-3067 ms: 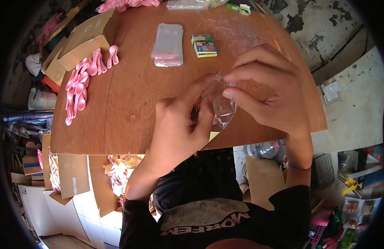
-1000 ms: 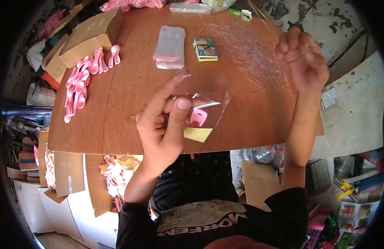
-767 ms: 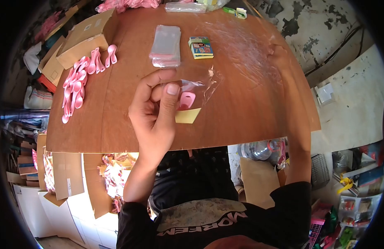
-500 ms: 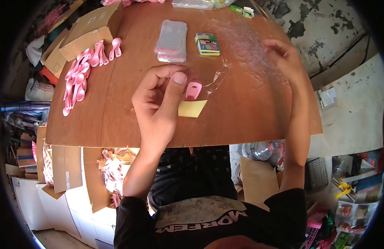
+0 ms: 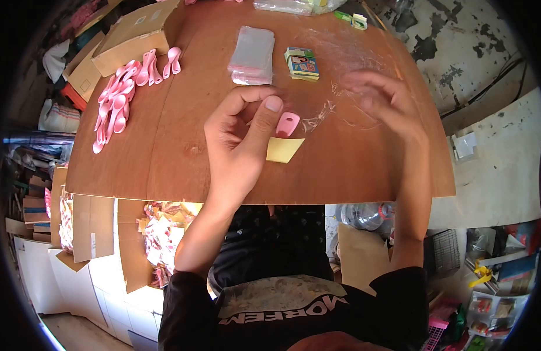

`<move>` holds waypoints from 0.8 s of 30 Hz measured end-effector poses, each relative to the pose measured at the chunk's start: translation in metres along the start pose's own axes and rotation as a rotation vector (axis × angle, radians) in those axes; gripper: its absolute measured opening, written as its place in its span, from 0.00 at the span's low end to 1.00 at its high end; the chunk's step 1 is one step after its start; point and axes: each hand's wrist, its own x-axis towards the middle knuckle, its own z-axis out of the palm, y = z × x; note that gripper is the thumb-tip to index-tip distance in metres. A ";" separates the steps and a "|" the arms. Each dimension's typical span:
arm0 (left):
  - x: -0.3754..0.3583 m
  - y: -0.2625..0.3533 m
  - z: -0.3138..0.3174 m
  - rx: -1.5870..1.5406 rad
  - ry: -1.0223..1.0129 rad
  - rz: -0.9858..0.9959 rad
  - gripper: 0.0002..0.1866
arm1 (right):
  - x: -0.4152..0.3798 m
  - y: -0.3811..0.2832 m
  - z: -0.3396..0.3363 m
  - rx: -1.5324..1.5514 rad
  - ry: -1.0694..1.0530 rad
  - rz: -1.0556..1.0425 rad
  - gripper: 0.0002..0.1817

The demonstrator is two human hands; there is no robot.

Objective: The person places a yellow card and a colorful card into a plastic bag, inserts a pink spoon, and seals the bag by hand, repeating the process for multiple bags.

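Observation:
My left hand (image 5: 244, 134) is closed, thumb against fingers, around a pink plastic spoon (image 5: 288, 124). Only the spoon's slotted handle end shows; the rest is hidden by the hand. A yellow card (image 5: 285, 150) juts out just below the handle. My right hand (image 5: 387, 102), slightly blurred, hovers over the right of the table with fingers apart and nothing visible in them. Under and beside it lie thin scraps of clear plastic (image 5: 320, 116). Ahead of my hands are a stack of clear plastic bags (image 5: 252, 52) and a small stack of printed cards (image 5: 302, 63).
Pink spoons (image 5: 115, 102) lie in a pile at the table's left, near a cardboard box (image 5: 136, 35). A green and white item (image 5: 352, 20) sits at the far right edge of the brown table (image 5: 165, 152). Below stand open cartons (image 5: 94, 231) and a large clear bottle (image 5: 364, 214).
My right hand has come left and nearer, away from the heap of clear plastic scraps. My left hand keeps the spoon and card. The view has shifted slightly.

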 end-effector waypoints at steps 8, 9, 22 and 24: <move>0.004 -0.010 -0.007 -0.063 -0.147 0.146 0.18 | 0.004 -0.045 0.094 -0.164 0.290 -0.384 0.08; 0.005 -0.007 -0.008 -0.061 -0.145 0.150 0.18 | 0.006 -0.049 0.093 -0.162 0.289 -0.388 0.08; -0.006 0.001 -0.021 0.051 -0.244 0.018 0.12 | -0.006 -0.048 0.104 0.377 0.176 -0.011 0.08; -0.008 -0.001 -0.023 -0.095 -0.204 -0.061 0.10 | -0.007 -0.045 0.105 0.384 0.138 0.082 0.11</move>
